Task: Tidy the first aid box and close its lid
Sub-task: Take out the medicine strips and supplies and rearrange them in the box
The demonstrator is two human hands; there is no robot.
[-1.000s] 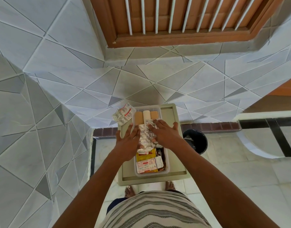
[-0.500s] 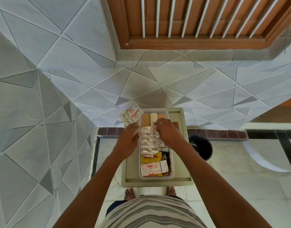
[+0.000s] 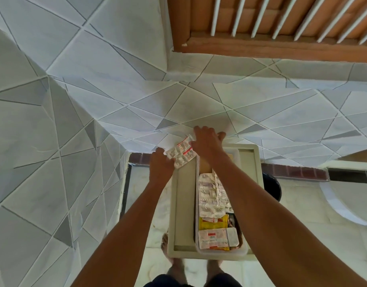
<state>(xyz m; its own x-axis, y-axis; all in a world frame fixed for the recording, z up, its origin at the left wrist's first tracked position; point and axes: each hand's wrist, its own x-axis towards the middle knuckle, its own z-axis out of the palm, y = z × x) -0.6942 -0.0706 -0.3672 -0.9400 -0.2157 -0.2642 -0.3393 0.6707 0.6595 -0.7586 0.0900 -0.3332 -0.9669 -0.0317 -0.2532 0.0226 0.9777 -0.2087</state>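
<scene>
I see a beige stool top (image 3: 183, 204) carrying 1 clear first aid box (image 3: 220, 251) and some blister strips (image 3: 181, 155) at its far-left corner.

Far end of the first aid box (image 3: 219, 204) behind the right hand (image 3: 207, 143); feet half under the table (image 3: 182, 204)

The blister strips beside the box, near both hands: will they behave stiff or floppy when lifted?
The blister strips look thin and foil-backed, so probably light and bendy. Several overlap loosely, so they may slide apart unless the left hand and right hand gather them together.
</scene>
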